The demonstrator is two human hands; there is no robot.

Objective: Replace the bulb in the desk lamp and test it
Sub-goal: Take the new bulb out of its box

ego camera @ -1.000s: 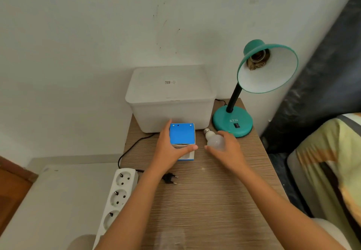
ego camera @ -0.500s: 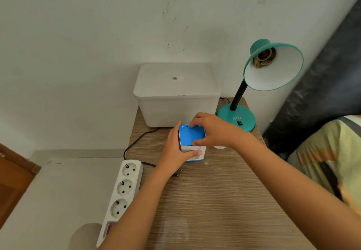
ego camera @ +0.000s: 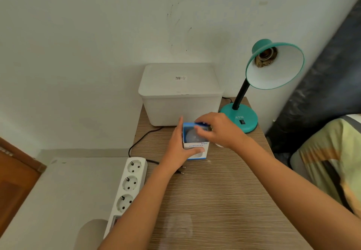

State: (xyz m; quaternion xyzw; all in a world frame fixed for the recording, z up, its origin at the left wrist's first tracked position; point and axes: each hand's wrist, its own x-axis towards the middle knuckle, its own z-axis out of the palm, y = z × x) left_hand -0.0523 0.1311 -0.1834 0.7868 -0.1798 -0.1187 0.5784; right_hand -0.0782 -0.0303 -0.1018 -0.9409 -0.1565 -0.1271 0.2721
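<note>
- Lower left of frame: white power strip (ego camera: pixel 128 185) lies along the left edge of the wooden desk (ego camera: pixel 214 201), three round sockets showing, none with a plug in it.
- Black cord (ego camera: pixel 140 139) runs from behind the storage box toward the strip; a two-pin plug (ego camera: pixel 180 169) lies loose on the desk just under the left wrist.
- Centre, toward the back: white lidded storage box (ego camera: pixel 180 95) against the wall, small printed label on the lid.
- Left hand (ego camera: pixel 180 148) wraps the left side and front of a small blue-and-white bulb box (ego camera: pixel 196 148) standing upright on the desk, thumb across its front face, fingers closed on it.
- The box top is open; a pale rounded bulb (ego camera: pixel 191 135) shows inside.
- Right hand (ego camera: pixel 218 130) is over the box opening, fingertips pinching the blue top flap (ego camera: pixel 201 124).
- A second white rounded object peeks out under the right hand, mostly hidden; cannot tell what it is.
- Right of centre: teal desk lamp (ego camera: pixel 273 64), round base on the desk's back right corner, black neck, shade tilted toward the camera. Its socket (ego camera: pixel 266 57) holds no bulb.
- Far right: a bed with a yellow patterned cover (ego camera: pixel 332 152).
</note>
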